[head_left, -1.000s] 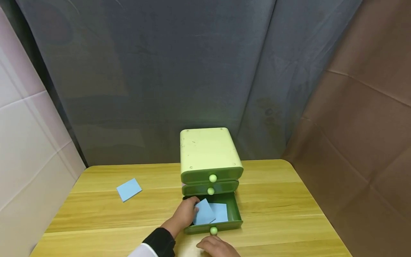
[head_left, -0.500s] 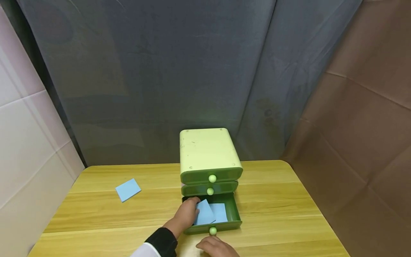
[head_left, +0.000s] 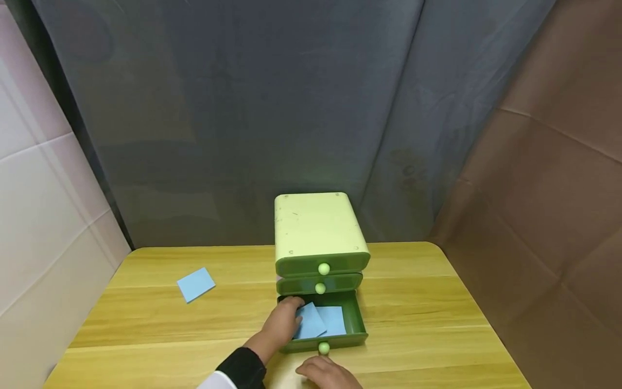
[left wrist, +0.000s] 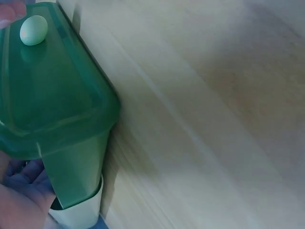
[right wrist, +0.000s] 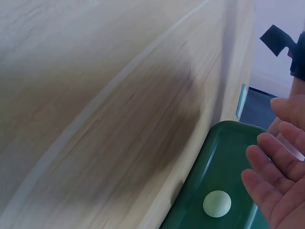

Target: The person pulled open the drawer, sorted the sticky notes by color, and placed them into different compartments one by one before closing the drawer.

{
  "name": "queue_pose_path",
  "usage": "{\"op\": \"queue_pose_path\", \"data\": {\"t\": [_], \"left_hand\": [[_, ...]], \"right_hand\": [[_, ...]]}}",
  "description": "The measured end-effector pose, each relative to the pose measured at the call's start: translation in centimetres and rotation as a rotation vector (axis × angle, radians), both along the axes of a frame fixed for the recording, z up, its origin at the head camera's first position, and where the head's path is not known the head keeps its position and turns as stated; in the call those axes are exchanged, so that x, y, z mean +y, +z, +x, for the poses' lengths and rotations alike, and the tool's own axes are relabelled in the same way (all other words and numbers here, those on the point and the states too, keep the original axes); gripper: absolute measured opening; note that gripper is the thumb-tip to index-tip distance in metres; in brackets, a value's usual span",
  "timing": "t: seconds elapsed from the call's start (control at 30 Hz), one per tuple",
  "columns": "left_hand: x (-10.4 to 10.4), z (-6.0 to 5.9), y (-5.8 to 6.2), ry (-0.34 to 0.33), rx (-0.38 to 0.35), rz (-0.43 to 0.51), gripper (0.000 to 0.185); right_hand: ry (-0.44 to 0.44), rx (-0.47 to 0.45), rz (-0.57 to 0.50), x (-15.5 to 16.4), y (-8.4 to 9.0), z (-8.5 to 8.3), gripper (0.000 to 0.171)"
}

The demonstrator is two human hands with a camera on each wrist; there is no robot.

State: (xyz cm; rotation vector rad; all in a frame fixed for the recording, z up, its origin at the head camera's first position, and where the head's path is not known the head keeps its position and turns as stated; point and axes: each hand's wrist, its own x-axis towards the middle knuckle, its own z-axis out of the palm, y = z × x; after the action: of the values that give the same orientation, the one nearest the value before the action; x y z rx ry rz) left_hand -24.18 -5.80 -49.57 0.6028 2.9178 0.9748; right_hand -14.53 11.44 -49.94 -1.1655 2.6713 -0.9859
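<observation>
A small cabinet (head_left: 318,224) with a pale yellow-green shell and green drawers stands at the table's middle; its bottom drawer (head_left: 358,320) is pulled out. My left hand (head_left: 282,324) reaches over the drawer's left wall and pinches the left edge of a light blue sticky note pad (head_left: 311,323), its fingertips partly hidden. That pad lies at a slant, overlapping a second blue pad (head_left: 334,320) in the drawer. My right hand (head_left: 330,374) is in front of the drawer, just below its round knob (head_left: 324,348). In the right wrist view its fingers are relaxed and hold nothing.
Another blue pad (head_left: 196,284) lies on the wooden table (head_left: 418,313), left of the cabinet. The middle drawer (head_left: 340,283) sticks out slightly under the top one (head_left: 291,266). A grey curtain (head_left: 243,119) hangs behind, with white cloth to the left and brown to the right.
The slanted pad's top corner sits slightly lower against the drawer. Both hands stay nearly where they were; the whole view shifts a little.
</observation>
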Motion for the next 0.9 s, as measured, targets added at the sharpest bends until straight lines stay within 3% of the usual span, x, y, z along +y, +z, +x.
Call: {"op": "queue_pose_path", "data": {"t": [0.23, 0.43, 0.7, 0.9], "left_hand": [[-2.4, 1.0, 0.0, 0.027, 0.014, 0.087, 0.023], [-5.7, 1.8, -0.1, 0.148, 0.051, 0.153, 0.027], [-11.0, 1.0, -0.9, 0.301, -0.011, 0.131, 0.031], [-14.6, -0.4, -1.0, 0.38, -0.025, 0.107, 0.033]], "right_hand": [[0.021, 0.005, 0.028, -0.5, 0.2, -0.3, 0.042], [0.043, 0.111, 0.048, -1.0, -0.2, -0.8, 0.042], [0.075, 0.111, 0.061, -2.5, 0.0, -1.2, 0.046], [0.116, 0.083, 0.048, -3.6, 0.2, -1.5, 0.044]]}}
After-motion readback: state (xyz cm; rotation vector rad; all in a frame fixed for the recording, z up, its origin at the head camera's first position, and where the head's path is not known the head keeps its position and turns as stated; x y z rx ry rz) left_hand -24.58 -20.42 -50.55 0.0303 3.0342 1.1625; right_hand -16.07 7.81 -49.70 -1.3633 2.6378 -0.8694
